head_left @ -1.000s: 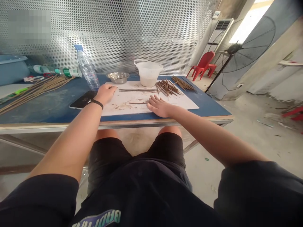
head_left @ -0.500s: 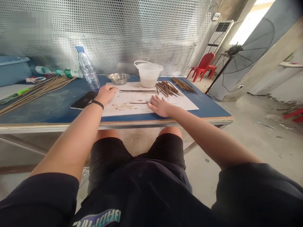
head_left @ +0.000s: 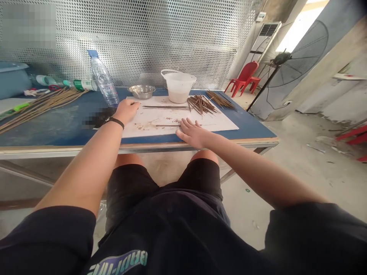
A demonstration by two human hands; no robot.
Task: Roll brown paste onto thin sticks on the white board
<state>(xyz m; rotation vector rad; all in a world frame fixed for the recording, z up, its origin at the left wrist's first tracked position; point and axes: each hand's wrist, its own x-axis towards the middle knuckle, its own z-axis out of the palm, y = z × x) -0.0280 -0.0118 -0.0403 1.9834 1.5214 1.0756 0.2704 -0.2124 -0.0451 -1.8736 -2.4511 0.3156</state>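
My right hand (head_left: 193,133) lies flat, fingers stretched out, over a thin brown stick (head_left: 166,125) on the white board (head_left: 137,131). The stick's left part shows beyond my fingers; its middle is hidden beneath them. At the board's left side, my left hand (head_left: 127,110) rests with curled fingers. Something small and dark shows at its fingertips, too small to name. Between the hands and farther back, several thin dark sticks (head_left: 164,107) lie side by side. A loose heap of brown sticks (head_left: 201,104) is on the board's right part.
A white bucket (head_left: 179,89) and a metal bowl (head_left: 142,91) stand at the back. The plastic bottle (head_left: 103,80) is upright behind my left hand. More sticks (head_left: 220,100) lie at right, long tan strips (head_left: 47,105) at left. A fan (head_left: 286,59) stands beyond the blue table (head_left: 54,130).
My right hand has slid a little toward me, with the stick under it also slightly nearer the front edge. The left hand stays in place. The view has shifted slightly.
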